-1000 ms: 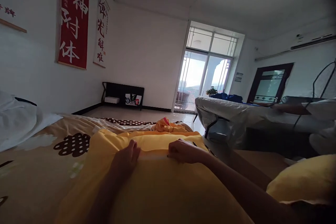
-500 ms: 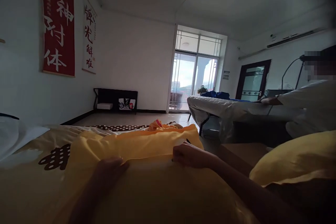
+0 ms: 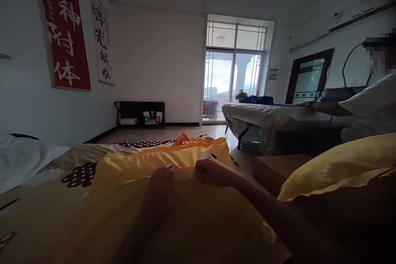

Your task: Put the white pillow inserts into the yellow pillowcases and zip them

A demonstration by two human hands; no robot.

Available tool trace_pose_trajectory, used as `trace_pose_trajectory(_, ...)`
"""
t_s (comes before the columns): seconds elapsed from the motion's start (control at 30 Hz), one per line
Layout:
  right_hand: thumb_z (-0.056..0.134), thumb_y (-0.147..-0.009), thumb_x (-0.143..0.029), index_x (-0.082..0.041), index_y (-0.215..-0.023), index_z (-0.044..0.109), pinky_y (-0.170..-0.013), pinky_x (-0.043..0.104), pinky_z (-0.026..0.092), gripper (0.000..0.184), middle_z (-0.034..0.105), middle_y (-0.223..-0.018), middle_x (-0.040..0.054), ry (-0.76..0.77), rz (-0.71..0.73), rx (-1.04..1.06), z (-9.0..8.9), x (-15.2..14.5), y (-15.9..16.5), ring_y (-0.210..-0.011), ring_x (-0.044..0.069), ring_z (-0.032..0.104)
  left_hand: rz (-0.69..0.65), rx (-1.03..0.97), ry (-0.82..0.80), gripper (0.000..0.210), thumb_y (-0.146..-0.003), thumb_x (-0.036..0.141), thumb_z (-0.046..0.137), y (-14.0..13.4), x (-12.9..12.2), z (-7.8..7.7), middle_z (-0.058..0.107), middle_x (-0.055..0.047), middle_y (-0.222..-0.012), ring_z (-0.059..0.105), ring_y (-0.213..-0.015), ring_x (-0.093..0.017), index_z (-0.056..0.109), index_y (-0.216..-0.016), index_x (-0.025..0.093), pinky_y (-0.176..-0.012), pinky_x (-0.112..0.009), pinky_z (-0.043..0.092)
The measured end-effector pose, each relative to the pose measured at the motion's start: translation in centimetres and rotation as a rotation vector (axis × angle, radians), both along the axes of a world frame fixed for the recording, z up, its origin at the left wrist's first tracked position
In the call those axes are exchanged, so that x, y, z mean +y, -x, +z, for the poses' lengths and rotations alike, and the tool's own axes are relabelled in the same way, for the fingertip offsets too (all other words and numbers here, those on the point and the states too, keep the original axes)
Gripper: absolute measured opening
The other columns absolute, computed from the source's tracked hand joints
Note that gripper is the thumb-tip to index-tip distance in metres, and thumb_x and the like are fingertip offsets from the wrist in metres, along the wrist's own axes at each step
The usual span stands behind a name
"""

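Note:
A yellow pillowcase (image 3: 123,169) lies in front of me on the bed, with a fold running across its middle. My right hand (image 3: 213,171) is closed on the fabric at that fold, its fingers curled in. Close to its left, my left hand (image 3: 162,183) rests at the same edge; motion blurs it and its fingers are hard to make out. At the right lies another yellow pillow (image 3: 337,169).
Beneath is a patterned bed sheet (image 3: 46,206). A cardboard box (image 3: 278,167) stands right of it. Farther off, a person (image 3: 371,99) reaches over a plastic-covered table (image 3: 256,111). A low black shelf (image 3: 139,109) stands by the wall.
My left hand has moved right along the fold, closer to my right hand. My right hand keeps its hold on the fabric. The camera view has shifted slightly.

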State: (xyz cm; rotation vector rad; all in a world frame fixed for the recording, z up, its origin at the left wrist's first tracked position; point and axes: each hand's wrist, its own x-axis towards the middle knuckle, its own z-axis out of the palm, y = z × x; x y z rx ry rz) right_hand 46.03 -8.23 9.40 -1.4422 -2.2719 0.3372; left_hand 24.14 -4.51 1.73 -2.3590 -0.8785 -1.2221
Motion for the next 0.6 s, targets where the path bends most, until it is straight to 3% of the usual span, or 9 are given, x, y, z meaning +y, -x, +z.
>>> trace_pose_trajectory(0.1,0.050,-0.080,-0.018,-0.018,-0.064,0.047,-0.050,0.018,0.036,0.016,0.060,-0.054,-0.0034,-0.016,-0.009,0.000,-0.4,0.6,-0.1,-0.049,0.008,0.055,-0.013,0.082,0.140,0.038,-0.090,0.014,0.030,-4.4,-0.2,1.1,0.055,-0.014,-0.120,0.048,-0.113,-0.025,0.046,-0.124,0.012,-0.098,-0.042,0.037)
trace_pose_trajectory(0.2,0.049,-0.079,-0.016,-0.018,-0.061,0.046,-0.050,0.018,0.035,0.018,0.058,-0.053,-0.0038,-0.038,0.003,0.013,-0.6,0.7,-0.3,-0.049,0.008,0.053,0.053,0.157,0.287,0.027,-0.090,0.015,0.034,-6.6,0.3,1.8,0.058,-0.012,-0.103,0.051,-0.096,-0.025,0.055,-0.106,0.013,-0.085,-0.040,0.042)
trace_pose_trajectory(0.3,0.048,-0.077,-0.013,-0.018,-0.060,0.046,-0.052,0.018,0.034,0.018,0.056,-0.053,-0.0046,-0.064,0.026,0.001,-0.7,0.5,-0.4,-0.050,0.007,0.052,0.085,0.215,0.312,0.021,-0.090,0.016,0.035,-7.0,1.0,1.4,0.056,-0.011,-0.097,0.049,-0.090,-0.024,0.056,-0.092,0.015,-0.079,-0.037,0.042)
trace_pose_trajectory(0.47,0.048,-0.071,-0.008,-0.017,-0.062,0.051,-0.053,0.019,0.030,0.013,0.054,-0.054,-0.0060,-0.077,0.032,-0.059,-1.2,0.5,-1.0,-0.051,0.006,0.045,0.066,0.262,0.341,0.026,-0.095,0.018,0.025,-6.5,1.3,0.3,0.056,-0.008,-0.095,0.051,-0.090,-0.021,0.052,-0.092,0.018,-0.069,-0.030,0.041)
trace_pose_trajectory(0.6,0.050,-0.071,-0.009,-0.016,-0.063,0.053,-0.054,0.020,0.027,0.011,0.051,-0.058,-0.0060,-0.117,0.033,-0.089,-1.6,0.2,-2.2,-0.056,0.007,0.039,0.069,0.282,0.409,0.021,-0.095,0.032,0.033,-5.9,0.4,1.2,0.059,-0.008,-0.095,0.058,-0.086,-0.021,0.049,-0.091,0.019,-0.064,-0.029,0.039)
